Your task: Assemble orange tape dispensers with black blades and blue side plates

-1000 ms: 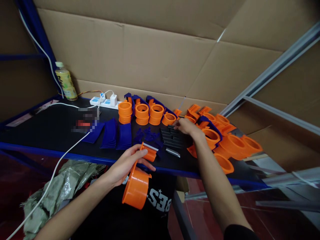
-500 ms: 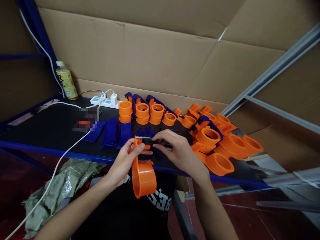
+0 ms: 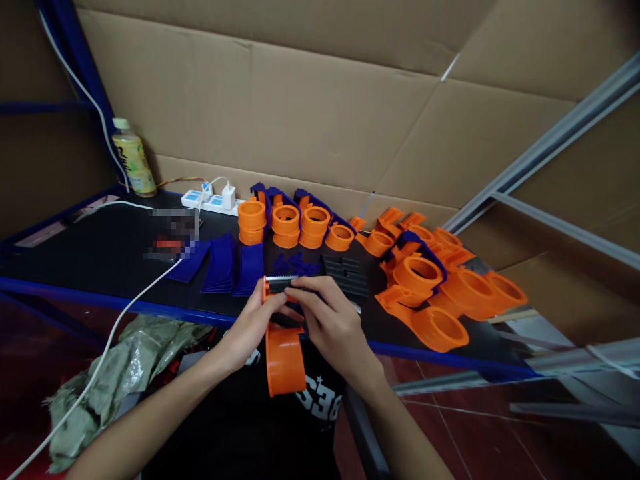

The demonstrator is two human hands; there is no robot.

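A: Which step seems to be in hand?

B: A black strip point(image 3: 277, 286) appears to be being fitted along the toothed blade point(image 3: 281, 278) of an orange holder point(image 3: 286, 363). The holder is gripped near its top by the left hand point(image 3: 250, 328) and is suspended between both hands. The strip is pinched by the fingertips of the right hand point(image 3: 333, 327)

A: What is called for next?

B: Probably an even push, with the strip kept square and the fingers held off the blade; full seating cannot be confirmed

A: What else is around?

B: Beyond the right hand, black bars point(image 3: 345, 272) are laid on the worktop point(image 3: 100, 260). Orange frames point(image 3: 441, 327) are heaped to its right. Beyond the left hand, 3 piles of blue panels point(image 3: 218, 267) are set out. The strip is partly blocked from view by the fingers
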